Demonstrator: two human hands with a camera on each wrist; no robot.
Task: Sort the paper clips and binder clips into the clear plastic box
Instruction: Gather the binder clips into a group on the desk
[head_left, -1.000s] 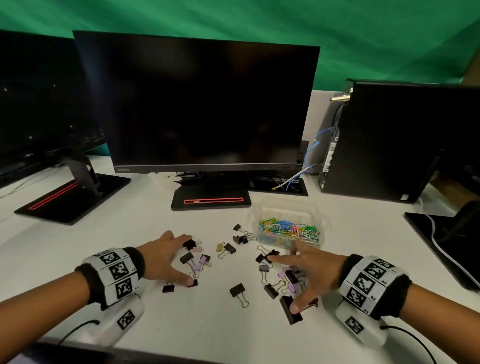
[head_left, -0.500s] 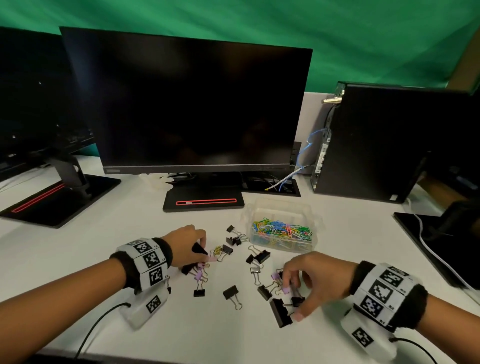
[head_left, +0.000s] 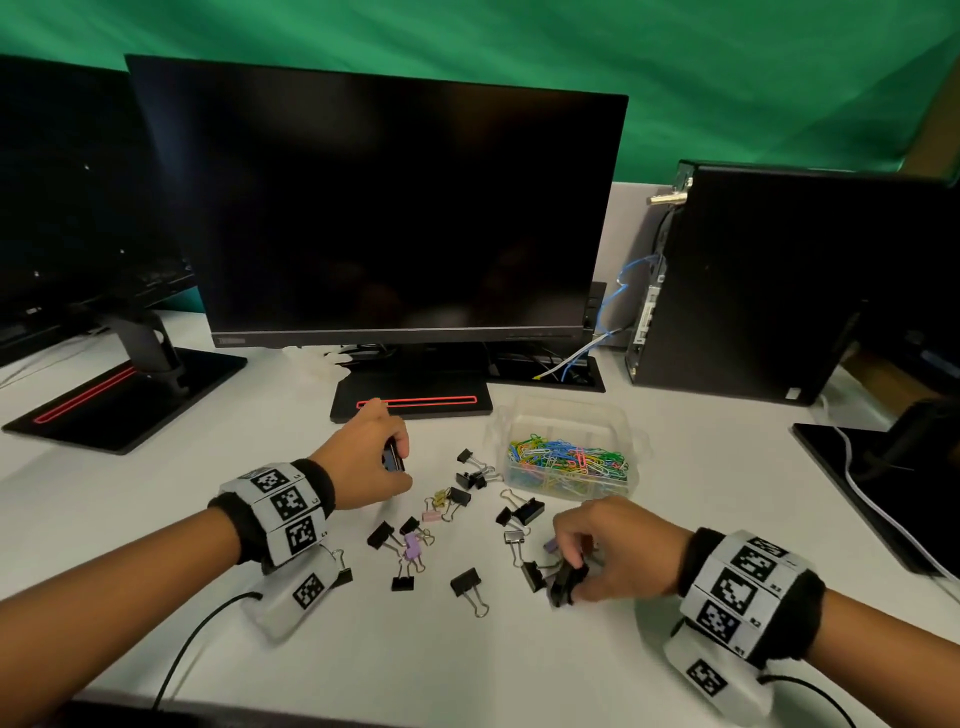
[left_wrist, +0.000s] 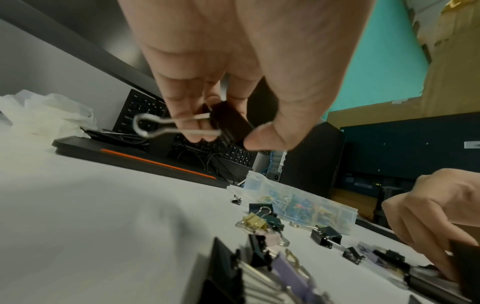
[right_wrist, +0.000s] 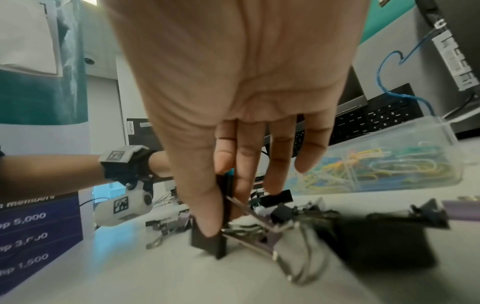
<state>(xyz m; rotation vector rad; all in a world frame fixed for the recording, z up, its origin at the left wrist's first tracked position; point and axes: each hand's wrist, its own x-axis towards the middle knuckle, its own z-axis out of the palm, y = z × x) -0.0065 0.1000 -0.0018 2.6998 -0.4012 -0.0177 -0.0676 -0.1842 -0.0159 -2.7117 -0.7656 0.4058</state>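
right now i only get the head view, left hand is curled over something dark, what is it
Observer: A black clip. The left hand pinches it between thumb and fingers, wire handles sticking out sideways, above the table.
Operator: and the right one
Observer: The right hand has thumb and forefinger on a big clip standing on edge, low among the loose ones.
Operator: anything at the back i can't see
Observer: A keyboard lies behind the monitor base.
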